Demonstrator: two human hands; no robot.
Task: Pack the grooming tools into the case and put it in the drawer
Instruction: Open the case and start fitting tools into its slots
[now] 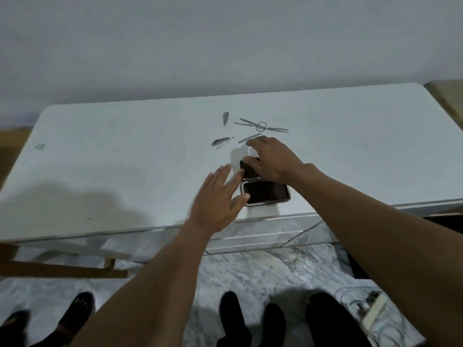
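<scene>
A dark grooming case (265,192) lies open near the front edge of the white table (112,151), its far half partly under my right hand (271,160), which rests on that lid with fingers curled over its far edge. My left hand (220,196) lies flat with fingers spread, its fingertips touching the case's left side. Behind the case lie metal tools: a nail clipper (226,118), scissors with crossed thin tools (261,125), a file (249,138) and a small clipper with a pick (220,142).
The table's drawer front (250,240) is below the front edge, shut. A wooden frame (62,270) stands at lower left. Cables and a power strip (370,306) lie on the marble floor at lower right. A wall rises behind the table.
</scene>
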